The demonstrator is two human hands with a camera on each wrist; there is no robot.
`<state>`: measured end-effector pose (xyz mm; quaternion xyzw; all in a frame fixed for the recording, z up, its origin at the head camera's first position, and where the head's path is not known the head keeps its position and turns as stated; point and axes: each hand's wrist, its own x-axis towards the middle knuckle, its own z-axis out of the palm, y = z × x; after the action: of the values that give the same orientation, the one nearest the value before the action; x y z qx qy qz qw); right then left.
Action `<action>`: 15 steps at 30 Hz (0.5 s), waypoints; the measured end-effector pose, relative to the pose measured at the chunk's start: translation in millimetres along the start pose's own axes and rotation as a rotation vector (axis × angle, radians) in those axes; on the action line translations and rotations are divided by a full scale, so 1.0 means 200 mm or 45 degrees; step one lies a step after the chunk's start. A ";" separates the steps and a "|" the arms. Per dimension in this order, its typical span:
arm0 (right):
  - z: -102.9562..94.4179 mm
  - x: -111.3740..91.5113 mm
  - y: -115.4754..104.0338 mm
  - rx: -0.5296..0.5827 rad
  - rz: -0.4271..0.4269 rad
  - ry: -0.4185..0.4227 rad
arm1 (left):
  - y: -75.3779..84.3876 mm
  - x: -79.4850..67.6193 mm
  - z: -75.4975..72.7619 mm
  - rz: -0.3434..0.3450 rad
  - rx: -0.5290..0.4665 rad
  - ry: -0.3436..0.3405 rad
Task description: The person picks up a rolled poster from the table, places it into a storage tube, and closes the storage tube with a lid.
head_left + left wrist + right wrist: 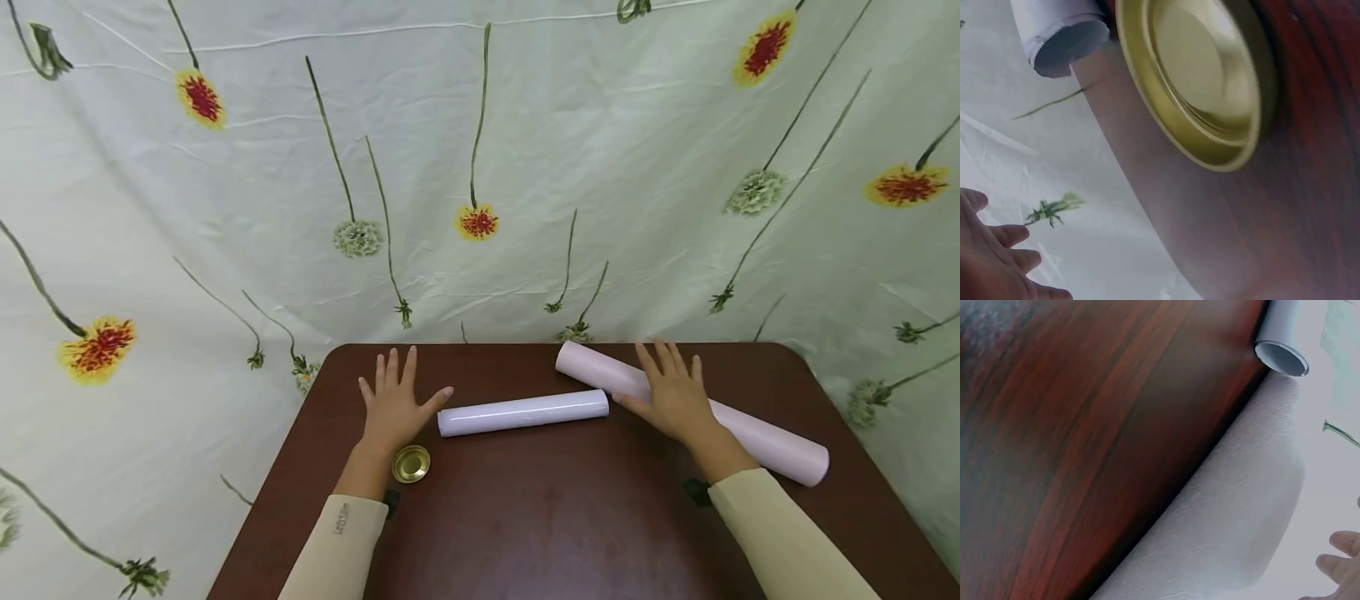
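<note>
Head view: left hand (pixel 393 410) and right hand (pixel 675 402) spread wide, holding nothing; white roll (pixel 523 413) lies between them on the table (pixel 555 517), pink roll (pixel 772 442) partly behind the right. Hollow, the white roll should be light, slick, dentable: grip both ends gently

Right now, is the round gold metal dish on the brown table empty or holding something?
Empty: the head view shows the dish bare inside, and the left wrist view shows only gold within its visible rim.

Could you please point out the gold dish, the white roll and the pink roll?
Gold dish (pixel 1191 62), left wrist view: its flat middle.
White roll (pixel 523 413), head view: middle of its side.
Pink roll (pixel 767 441), head view: its nearer half.
</note>
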<state>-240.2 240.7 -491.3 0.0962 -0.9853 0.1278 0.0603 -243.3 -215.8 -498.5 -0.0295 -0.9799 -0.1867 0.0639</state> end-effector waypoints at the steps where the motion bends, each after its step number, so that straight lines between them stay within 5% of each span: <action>1: 0.00 0.00 0.00 -0.004 -0.010 0.009 | 0.01 0.00 0.00 0.013 0.005 -0.003; 7: 0.00 -0.01 0.01 -0.018 -0.070 0.066 | 0.07 -0.01 0.02 0.109 -0.008 -0.048; 15: 0.04 0.00 0.07 0.035 -0.165 0.013 | 0.14 -0.04 0.05 0.174 -0.076 -0.151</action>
<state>-244.7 251.9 -501.8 0.1598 -0.9748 0.1377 0.0721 -235.0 -186.3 -498.6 -0.1093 -0.9716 -0.2091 0.0176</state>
